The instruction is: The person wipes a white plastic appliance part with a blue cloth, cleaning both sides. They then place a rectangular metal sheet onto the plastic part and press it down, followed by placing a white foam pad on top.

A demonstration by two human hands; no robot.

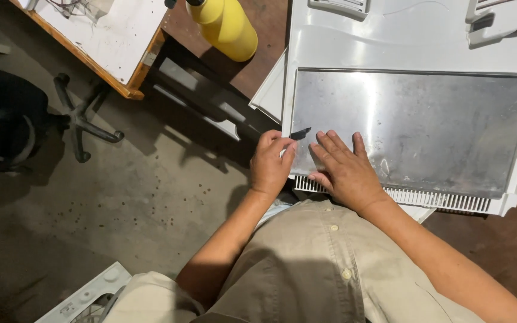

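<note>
**Hands at the edge of a metal-faced panel**

A white plastic panel with a dull, smudged metal sheet filled the upper right of the frame, a vented grille along its lower edge. The left hand, at centre frame, pinched a small dark strip (what it was could not be told) at the sheet's lower left corner, fingers curled narrow. The right hand lay flat just beside it, fingers spread on the metal. A yellow bottle stood at top centre.
</note>
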